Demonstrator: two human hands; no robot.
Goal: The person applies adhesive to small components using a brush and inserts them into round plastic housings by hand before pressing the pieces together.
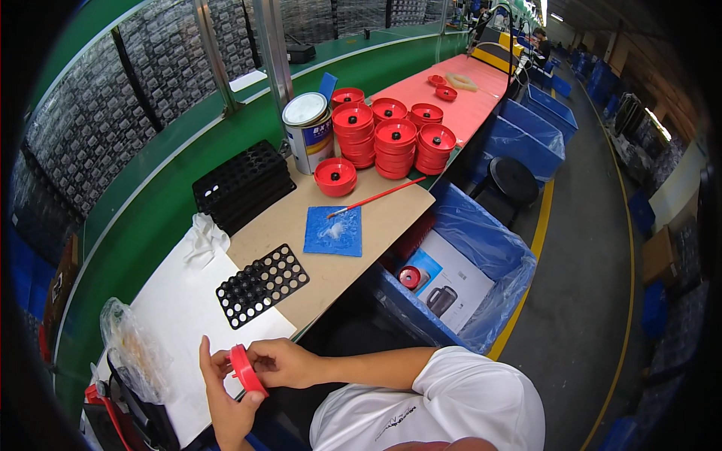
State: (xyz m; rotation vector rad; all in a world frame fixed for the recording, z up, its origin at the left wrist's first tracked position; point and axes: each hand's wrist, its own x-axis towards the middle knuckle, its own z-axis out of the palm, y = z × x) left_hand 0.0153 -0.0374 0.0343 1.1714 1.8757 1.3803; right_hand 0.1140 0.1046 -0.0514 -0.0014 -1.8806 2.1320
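Observation:
A red round cap [245,370] is held on its edge over the near end of the bench, between my two hands. My left hand [228,410] grips its rim with the thumb low, while the index finger points up. From the other side my right hand [282,364] has its fingers at the cap's face; the fingertips are partly hidden behind it. Just beyond lies a black perforated tray [263,286] with small black round parts in some of its holes. Farther on, a paintbrush [376,198] with a red handle rests across a blue square pad [333,231] smeared with white.
Stacks of red caps [395,143] and a metal can [308,135] stand farther along the bench. Stacked black trays [242,184], a white cloth [201,240] and a clear plastic bag [134,349] lie leftward. A lined blue bin [481,248] sits right, near a black stool [514,180].

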